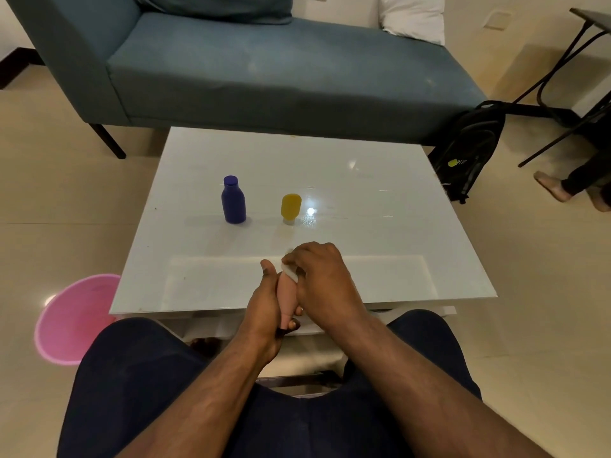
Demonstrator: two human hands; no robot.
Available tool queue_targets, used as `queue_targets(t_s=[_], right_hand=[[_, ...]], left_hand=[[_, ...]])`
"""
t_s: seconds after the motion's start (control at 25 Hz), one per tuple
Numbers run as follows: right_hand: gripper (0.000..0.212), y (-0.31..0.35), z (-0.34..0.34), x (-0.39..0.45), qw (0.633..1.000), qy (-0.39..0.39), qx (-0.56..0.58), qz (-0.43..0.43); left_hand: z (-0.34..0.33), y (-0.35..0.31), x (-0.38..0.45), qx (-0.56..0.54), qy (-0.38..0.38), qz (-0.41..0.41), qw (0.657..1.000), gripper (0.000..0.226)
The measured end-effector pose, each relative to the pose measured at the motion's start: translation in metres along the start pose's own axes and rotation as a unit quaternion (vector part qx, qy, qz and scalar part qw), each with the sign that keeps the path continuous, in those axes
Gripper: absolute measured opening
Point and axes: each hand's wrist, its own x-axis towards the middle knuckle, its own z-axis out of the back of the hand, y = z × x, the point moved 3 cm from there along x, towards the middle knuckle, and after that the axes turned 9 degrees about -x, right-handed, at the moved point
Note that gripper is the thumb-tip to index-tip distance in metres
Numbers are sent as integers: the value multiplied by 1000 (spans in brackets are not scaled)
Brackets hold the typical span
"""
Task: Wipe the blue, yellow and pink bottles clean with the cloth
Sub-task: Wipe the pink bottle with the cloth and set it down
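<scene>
My left hand (264, 305) grips the pink bottle (287, 297) over the near edge of the white table (380, 233), fingers curled round its lower part. My right hand (322, 280) holds the white cloth (290, 272) against the bottle's upper part; only a small piece of cloth shows. The blue bottle (233, 200) stands upright mid-table on the left. The yellow bottle (290, 208) stands cap-down to its right. Both stand apart from my hands.
A teal sofa (264, 71) runs behind the table. A pink basin (71, 319) sits on the floor at the left. A black backpack (469, 150) leans at the right, near another person's feet (550, 186) and a dark-legged table (562, 77).
</scene>
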Motion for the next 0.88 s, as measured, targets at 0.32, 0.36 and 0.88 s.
queue_targets(t_s=[0.32,0.36,0.88], right_hand=[[35,8,2,0,999,30,-31,31],[34,1,4,6,1000,24,-6,-9],[26,-6,3,-8,996,-3,75,-58]], left_hand=[[-1,0,0,7,-6,-7,1000,64],[-1,-1,0,11,-6,-3,1000,68],[2,-1,6,-94,16,28,995,70]])
